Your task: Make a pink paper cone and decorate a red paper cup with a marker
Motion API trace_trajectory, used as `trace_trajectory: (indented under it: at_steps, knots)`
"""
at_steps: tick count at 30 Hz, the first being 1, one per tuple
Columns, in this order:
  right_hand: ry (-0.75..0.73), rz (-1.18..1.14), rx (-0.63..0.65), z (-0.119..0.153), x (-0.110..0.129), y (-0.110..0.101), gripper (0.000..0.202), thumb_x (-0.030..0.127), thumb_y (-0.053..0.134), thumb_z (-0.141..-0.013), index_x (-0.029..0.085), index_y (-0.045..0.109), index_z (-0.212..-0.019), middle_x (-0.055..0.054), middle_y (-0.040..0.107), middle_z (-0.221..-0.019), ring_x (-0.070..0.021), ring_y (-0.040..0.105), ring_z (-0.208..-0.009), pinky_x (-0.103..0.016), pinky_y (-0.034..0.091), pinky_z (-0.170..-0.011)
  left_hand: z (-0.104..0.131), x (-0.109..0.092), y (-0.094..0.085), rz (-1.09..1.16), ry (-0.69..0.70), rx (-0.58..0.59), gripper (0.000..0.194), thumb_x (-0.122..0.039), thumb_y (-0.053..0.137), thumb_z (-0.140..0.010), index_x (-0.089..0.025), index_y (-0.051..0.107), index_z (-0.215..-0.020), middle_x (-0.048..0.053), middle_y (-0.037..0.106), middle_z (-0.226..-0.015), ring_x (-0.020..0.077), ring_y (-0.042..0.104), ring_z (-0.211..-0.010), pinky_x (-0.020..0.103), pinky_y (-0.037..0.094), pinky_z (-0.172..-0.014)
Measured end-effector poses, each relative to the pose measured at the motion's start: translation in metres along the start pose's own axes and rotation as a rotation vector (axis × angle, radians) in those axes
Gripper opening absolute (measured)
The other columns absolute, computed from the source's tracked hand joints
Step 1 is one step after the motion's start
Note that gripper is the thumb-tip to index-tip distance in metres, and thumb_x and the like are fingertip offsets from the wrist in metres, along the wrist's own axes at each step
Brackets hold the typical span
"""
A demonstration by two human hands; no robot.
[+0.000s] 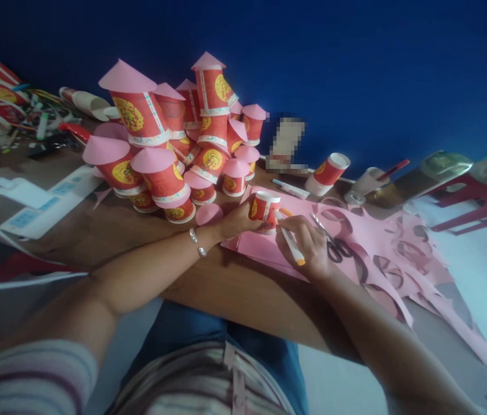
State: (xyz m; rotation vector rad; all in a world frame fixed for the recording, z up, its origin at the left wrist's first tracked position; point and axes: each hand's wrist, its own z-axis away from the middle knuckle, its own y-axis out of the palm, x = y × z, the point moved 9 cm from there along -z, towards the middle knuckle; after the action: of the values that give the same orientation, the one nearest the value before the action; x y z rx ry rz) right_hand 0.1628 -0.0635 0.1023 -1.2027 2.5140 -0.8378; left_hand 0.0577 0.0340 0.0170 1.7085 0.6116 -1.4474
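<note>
My left hand is closed around a small red paper cup with a gold design and a white rim. In my right hand is a white marker pen with an orange end, pointed at the cup's right side; whether its tip touches the cup I cannot tell. An orange cap or piece shows just behind the fingers. Below both hands lie pink paper sheets. A pair of scissors with dark handles rests right beside my right hand.
Several red cups with pink cone roofs are stacked at the back left. A white power strip lies left of them. Cut pink scraps spread rightward. Behind stand red cups, a glue tube and a tape roll.
</note>
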Motion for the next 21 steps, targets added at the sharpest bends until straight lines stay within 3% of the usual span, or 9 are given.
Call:
trace_trajectory:
  at_steps: [12,21]
  knots:
    - [-0.002,0.016,-0.013,-0.0044,0.0018,-0.0043,0.028,0.005,0.062,-0.095,0.02,0.059,-0.118,-0.004,0.069,-0.086,-0.0183,0.069,-0.076,-0.03,0.059,-0.068,-0.0012,0.0085,-0.0002,0.107,-0.02,0.047,0.055,-0.025,0.094,-0.069,-0.018,0.061,-0.113,0.004,0.069,-0.102,0.0202,0.07,-0.099,0.036,0.063,-0.087]
    - [0.005,-0.012,0.016,-0.0051,0.0053,-0.0028,0.023,0.005,0.062,-0.094,0.019,0.059,-0.112,-0.002,0.067,-0.081,-0.0167,0.068,-0.07,-0.027,0.054,-0.059,0.0003,0.0057,0.0015,0.135,-0.03,0.037,0.051,-0.029,0.095,-0.068,-0.017,0.061,-0.104,0.001,0.068,-0.094,0.0145,0.068,-0.087,0.035,0.061,-0.088]
